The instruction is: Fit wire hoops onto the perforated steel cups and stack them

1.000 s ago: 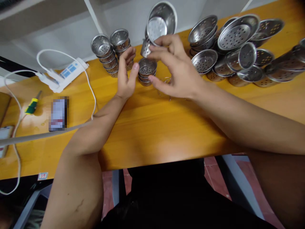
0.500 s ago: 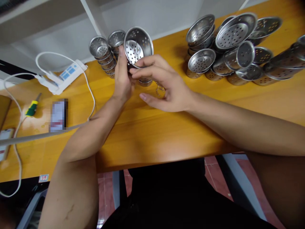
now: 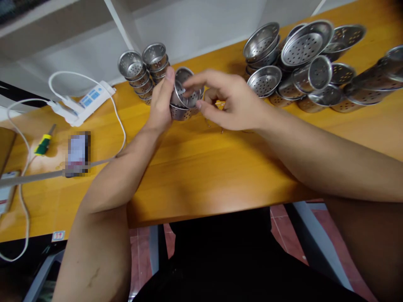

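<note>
A perforated metal cup [image 3: 180,97] leans tilted in the middle of the table, its mouth turned toward my right hand. My left hand [image 3: 162,98] grips its left side, thumb up along the rim. Under and beside it shows another perforated metal cup [image 3: 181,114], partly covered. My right hand [image 3: 231,100] hovers at the right of the cups with fingers spread, the index finger reaching over the mouth. Thin wire pieces [image 3: 222,126] lie on the table below my right hand, partly hidden by it.
Two stacks of perforated cups [image 3: 143,86] stand at the back left. Many metal cups and bowls [image 3: 264,82] sit at the back right. A white power strip [image 3: 91,100], a green-yellow screwdriver [image 3: 43,144], a phone [image 3: 77,153] and white cables lie on the left.
The held cup has come down and tilted, from raised upright to resting low against another cup. My right hand has shifted slightly right, and more wire pieces show beneath it.
</note>
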Tool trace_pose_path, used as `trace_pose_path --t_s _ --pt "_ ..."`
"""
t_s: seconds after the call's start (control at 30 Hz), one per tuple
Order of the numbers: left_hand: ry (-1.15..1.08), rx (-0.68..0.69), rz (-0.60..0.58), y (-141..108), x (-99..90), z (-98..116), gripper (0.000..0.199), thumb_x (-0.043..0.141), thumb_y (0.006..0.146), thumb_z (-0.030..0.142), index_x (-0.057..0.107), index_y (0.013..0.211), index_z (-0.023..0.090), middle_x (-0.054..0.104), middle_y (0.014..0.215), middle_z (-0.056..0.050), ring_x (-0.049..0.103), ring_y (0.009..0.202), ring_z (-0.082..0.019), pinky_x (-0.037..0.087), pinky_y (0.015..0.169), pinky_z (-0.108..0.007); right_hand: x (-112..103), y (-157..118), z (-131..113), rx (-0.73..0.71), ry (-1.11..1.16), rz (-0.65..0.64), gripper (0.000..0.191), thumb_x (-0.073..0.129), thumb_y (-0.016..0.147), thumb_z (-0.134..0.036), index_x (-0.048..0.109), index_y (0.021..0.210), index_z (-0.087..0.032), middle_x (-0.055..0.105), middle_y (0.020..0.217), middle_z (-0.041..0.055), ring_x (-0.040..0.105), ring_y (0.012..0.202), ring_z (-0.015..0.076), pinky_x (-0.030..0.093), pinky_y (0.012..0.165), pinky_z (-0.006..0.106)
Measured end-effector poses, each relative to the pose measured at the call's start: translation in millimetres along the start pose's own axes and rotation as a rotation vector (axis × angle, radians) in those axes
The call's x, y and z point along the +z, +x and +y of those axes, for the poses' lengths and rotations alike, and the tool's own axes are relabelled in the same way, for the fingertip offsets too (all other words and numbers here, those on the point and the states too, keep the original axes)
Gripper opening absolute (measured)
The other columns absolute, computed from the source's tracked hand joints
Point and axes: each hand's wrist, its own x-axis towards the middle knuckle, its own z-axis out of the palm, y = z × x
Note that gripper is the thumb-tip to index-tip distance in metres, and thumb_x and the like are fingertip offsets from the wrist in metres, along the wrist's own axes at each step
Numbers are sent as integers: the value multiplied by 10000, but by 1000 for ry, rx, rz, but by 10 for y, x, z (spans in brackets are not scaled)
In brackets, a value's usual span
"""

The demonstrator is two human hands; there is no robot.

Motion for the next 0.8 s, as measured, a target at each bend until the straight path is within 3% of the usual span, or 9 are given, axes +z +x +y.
trace_pose_path --t_s 0.13,0.27,0.33,0.43,0.53,0.67,0.8 --pt "-26 -41 -15 -73 48 60 950 495 1190 1114 771 1022 220 726 1079 -67 894 1435 -344 775 1086 -415 -65 -50 156 -150 -317 -113 375 661 1342 -421 818 1654 -286 801 1591 138 845 1193 303 750 1066 459" --pt "-78 -98 -94 -74 9 -2 855 561 1233 1032 792 1054 228 769 1121 -65 865 1517 -354 766 1114 -428 -19 -75 151 -136 -473 -160 454 638 1305 -324 752 1744 -315 693 1786 131 822 1383 352 738 1103 480" --pt "-125 -96 -122 -59 -8 -57 821 551 1246 1016 774 1024 258 764 1063 -56 879 1381 -307 754 1055 -404 -12 -86 127 -118 -513 -201 436 615 1300 -307 754 1713 -307 684 1805 120 823 1391 360 730 1073 474" --pt "-169 -93 -159 -47 -19 -110 832 550 1209 1069 725 955 297 736 946 -40 803 1008 -229 667 836 -368 -43 -99 109 -102 -512 -249 350 600 1295 -298 799 1583 -290 751 1696 115 831 1313 352 703 1041 468" --pt "-129 -84 -182 -58 -23 -97 869 552 1172 1115 747 969 293 746 936 -48 763 908 -221 590 740 -372 -86 -93 96 -87 -450 -249 267 629 1292 -312 821 1474 -280 808 1508 115 814 1216 331 666 1025 454" --pt "-39 -90 -145 -82 -47 -32 879 573 1223 1048 813 1071 215 717 1003 -51 882 1147 -275 686 917 -345 -106 -57 32 -79 -331 -235 206 676 1314 -411 827 1362 -280 806 1382 128 774 1183 337 650 1047 473" --pt "13 -100 -165 -92 -93 -7 856 712 1171 1038 841 1097 195 751 1081 -60 893 1293 -314 739 1072 -382 -98 -33 -27 -43 -279 -190 358 650 1361 -585 834 1253 -298 787 1310 134 764 1235 369 656 1073 508"
